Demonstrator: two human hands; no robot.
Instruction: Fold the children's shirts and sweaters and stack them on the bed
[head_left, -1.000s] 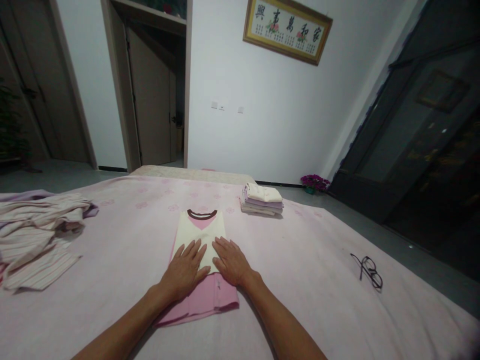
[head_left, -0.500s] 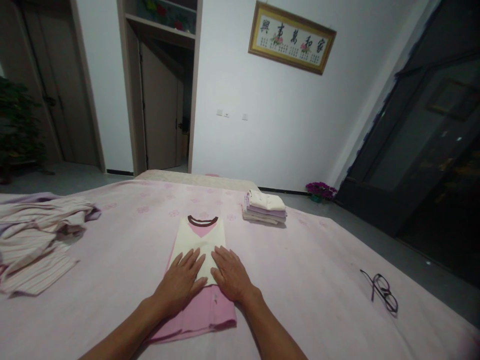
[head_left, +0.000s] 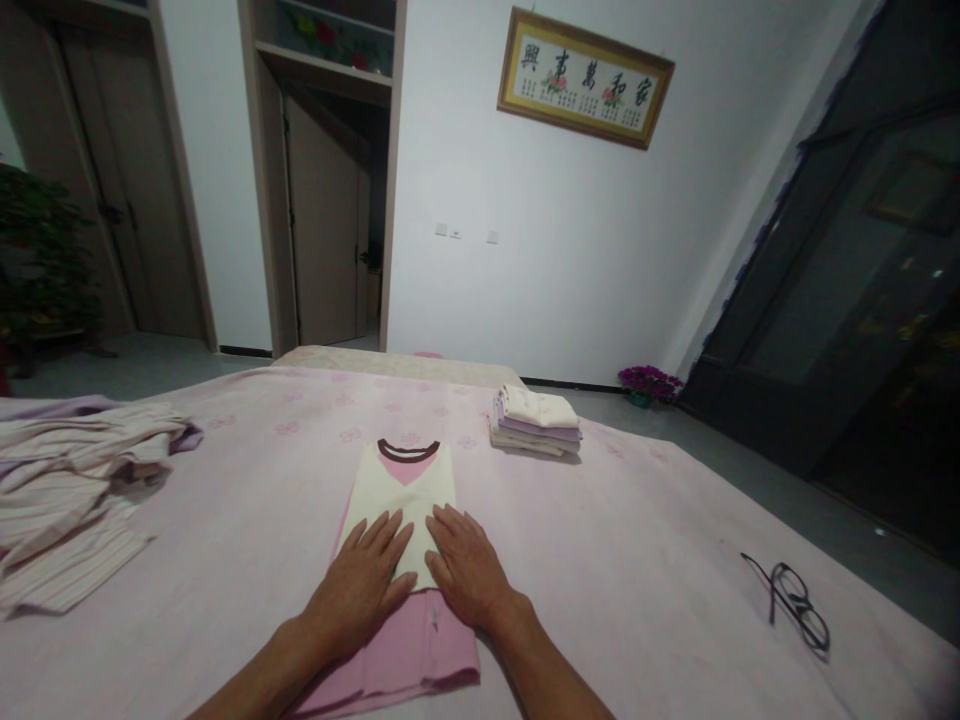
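Note:
A shirt lies in a narrow folded strip on the pink cloth, its dark ribbed collar at the far end. Its upper part is cream and its near part pink, with a small mark on the pink. Flat on the left side of the cream part rests my left hand, fingers spread. My right hand presses flat on the right side, fingers pointing forward. Both hands hide the shirt's middle, and neither grips it.
The surface is covered by a pink flowered cloth. Folded clothes are stacked beyond the shirt to the right. A loose pile of striped clothes lies at the left. Eyeglasses rest near the right edge.
The view has tilted slightly, so everything sits a little lower in the picture. Both hands stay flat on the shirt, which keeps its shape.

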